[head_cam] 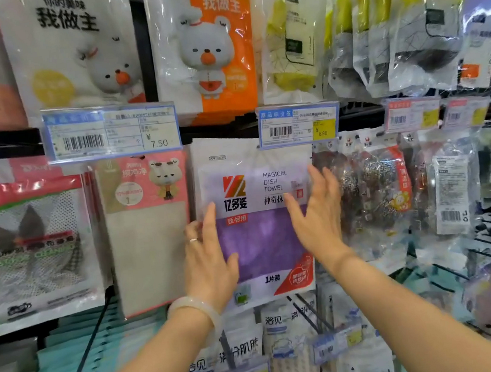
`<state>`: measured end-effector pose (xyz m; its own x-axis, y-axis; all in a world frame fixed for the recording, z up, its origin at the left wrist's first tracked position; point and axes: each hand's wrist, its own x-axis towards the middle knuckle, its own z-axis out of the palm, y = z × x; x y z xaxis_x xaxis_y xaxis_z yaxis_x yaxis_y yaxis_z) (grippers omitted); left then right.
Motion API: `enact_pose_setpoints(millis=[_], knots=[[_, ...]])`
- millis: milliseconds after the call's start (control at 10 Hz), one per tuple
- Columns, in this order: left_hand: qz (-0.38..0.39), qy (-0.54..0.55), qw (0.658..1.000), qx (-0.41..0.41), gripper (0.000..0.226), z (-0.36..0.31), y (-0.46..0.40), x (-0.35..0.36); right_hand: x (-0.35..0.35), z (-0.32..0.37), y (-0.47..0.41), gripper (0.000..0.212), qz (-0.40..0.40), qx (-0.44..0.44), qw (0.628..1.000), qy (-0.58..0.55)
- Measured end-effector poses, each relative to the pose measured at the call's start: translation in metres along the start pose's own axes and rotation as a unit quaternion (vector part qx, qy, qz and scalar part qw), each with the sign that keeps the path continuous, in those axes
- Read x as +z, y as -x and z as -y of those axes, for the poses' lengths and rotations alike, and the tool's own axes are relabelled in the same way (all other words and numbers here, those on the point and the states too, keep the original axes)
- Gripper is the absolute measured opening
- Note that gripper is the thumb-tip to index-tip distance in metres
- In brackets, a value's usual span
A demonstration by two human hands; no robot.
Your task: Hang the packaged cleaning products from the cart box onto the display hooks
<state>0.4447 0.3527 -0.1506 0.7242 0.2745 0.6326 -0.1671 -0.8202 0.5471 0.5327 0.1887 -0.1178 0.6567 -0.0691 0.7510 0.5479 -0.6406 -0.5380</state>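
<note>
A purple "Magical Dish Towel" package hangs in the middle of the display, its top tucked behind a blue price tag marked 6.90. My left hand lies with straight fingers against the package's left side, a ring on one finger and a pale bangle at the wrist. My right hand is spread with straight fingers at the package's right edge, touching or just in front of it. Neither hand grips anything. The hook itself is hidden behind the tag.
A pink-topped cloth pack hangs just left, steel scourer packs just right. Bear-printed packs and sponge packs fill the upper row. A 7.50 price tag juts out at left. More packs and bare hooks sit below.
</note>
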Motion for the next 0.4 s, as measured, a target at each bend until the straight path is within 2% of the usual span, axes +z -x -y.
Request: enact_pose_setpoints(millis=[100, 200, 300, 400], knots=[[0.014, -0.072, 0.997, 0.0, 0.094, 0.005, 0.008, 0.006, 0.006, -0.006, 0.013, 0.064, 0.054, -0.049, 0.995, 0.067], [0.059, -0.113, 0.992, 0.012, 0.091, 0.008, 0.012, 0.011, 0.008, -0.011, 0.017, 0.064, 0.091, -0.055, 0.991, 0.082], [0.082, -0.133, 0.988, 0.016, 0.093, 0.011, 0.017, 0.011, 0.01, -0.012, 0.021, 0.066, 0.094, -0.064, 0.989, 0.095], [0.076, -0.218, 0.973, 0.005, 0.104, 0.013, 0.023, 0.008, 0.015, -0.008, 0.029, 0.071, 0.086, -0.134, 0.972, 0.171]])
